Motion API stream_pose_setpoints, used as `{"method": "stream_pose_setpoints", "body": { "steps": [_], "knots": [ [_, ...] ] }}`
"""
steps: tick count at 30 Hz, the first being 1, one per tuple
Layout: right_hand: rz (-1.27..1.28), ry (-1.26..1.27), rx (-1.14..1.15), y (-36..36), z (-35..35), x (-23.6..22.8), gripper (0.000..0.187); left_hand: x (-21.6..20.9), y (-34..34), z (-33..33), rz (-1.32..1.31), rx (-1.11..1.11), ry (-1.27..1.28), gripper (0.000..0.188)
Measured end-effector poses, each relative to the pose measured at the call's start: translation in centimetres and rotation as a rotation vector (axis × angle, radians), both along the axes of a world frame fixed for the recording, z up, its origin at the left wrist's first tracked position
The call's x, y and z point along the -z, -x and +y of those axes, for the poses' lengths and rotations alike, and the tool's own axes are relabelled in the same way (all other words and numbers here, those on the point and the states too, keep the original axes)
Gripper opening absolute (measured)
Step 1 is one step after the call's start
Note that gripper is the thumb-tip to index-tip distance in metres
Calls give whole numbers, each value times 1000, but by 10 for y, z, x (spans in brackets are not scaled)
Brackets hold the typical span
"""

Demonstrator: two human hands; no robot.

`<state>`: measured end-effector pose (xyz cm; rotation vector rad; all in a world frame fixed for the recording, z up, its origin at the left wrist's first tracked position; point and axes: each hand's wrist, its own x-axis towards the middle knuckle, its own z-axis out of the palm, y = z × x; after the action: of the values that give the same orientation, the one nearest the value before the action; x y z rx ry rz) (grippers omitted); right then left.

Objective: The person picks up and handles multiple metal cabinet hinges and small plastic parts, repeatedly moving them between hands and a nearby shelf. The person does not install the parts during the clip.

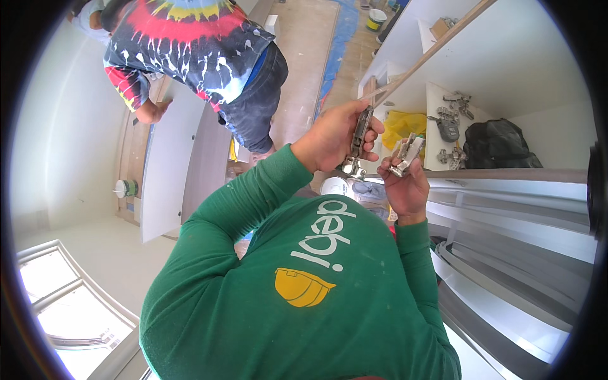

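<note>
My left hand (339, 136) is closed on a metal cabinet hinge (361, 134), held upright between thumb and fingers, its shiny end hanging lowest. To the right and slightly nearer, my right hand (406, 190) grips more metal hinge pieces (408, 155) in its fingertips. Whether those are one hinge or two I cannot tell. The two hands are close together but apart. Beyond them, several similar hinges (460, 104) lie on a white cabinet shelf (437, 95), beside a small dark grey case (446, 129) and a black bag (497, 144).
A yellow plastic bag (400, 125) lies past my hands. A long wooden strip (437, 49) slants across the cabinet. At the far left a co-worker in a tie-dye shirt (190, 50) bends near a white panel (166, 171). A white bucket (334, 186) stands below my hands.
</note>
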<state>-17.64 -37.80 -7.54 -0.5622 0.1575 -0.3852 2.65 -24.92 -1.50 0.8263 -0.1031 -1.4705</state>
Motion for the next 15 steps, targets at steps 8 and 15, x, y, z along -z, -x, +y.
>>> {"method": "stream_pose_setpoints", "body": {
  "steps": [8,15],
  "knots": [
    [35,11,22,-7,7,-7,48,1,-13,-2,-81,-92,-104,47],
    [47,16,26,-9,12,-11,50,8,-20,1,-159,-137,-165,47]
  ]
}}
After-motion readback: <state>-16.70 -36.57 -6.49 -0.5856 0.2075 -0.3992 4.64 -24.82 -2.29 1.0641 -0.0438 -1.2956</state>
